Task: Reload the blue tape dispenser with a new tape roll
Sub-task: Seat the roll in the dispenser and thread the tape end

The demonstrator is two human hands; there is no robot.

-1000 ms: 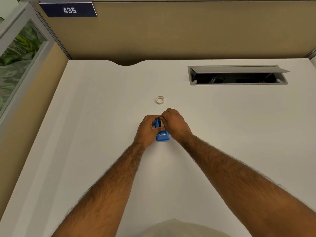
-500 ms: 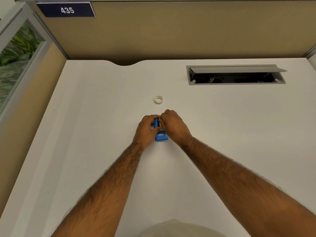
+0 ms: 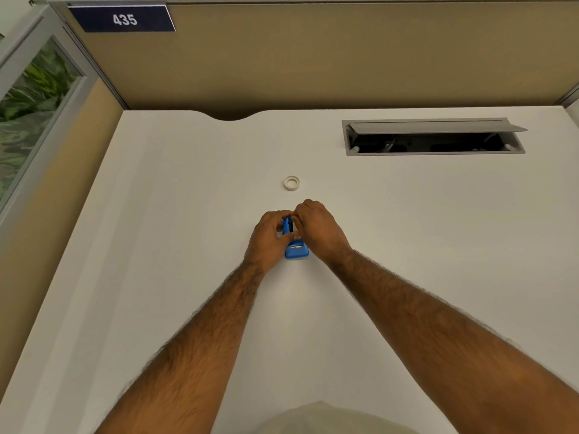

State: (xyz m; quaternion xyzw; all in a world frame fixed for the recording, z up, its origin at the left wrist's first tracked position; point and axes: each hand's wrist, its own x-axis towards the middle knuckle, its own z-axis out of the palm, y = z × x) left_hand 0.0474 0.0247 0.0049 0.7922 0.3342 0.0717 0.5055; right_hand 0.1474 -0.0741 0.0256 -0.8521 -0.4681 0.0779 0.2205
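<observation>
A small blue tape dispenser (image 3: 296, 249) stands on the white desk (image 3: 156, 245) near its middle, cutter end toward me. My left hand (image 3: 269, 238) grips its left side, thumb across the body. My right hand (image 3: 319, 228) is closed over its right side, fingertips pinched at the top of the roll slot. A dark gap shows between the blue walls; what sits in the slot is hidden by my fingers. A white tape roll (image 3: 291, 183) lies flat on the desk a short way beyond my hands, untouched.
An open grey cable hatch (image 3: 432, 137) is sunk in the desk at the back right. A tan partition (image 3: 313, 57) with a "435" sign closes the far edge. A glass panel (image 3: 28, 114) stands at the left.
Both hands stay on the dispenser in nearly the same place. My right fingertips have shifted slightly at the top of the slot. The white roll has not moved.
</observation>
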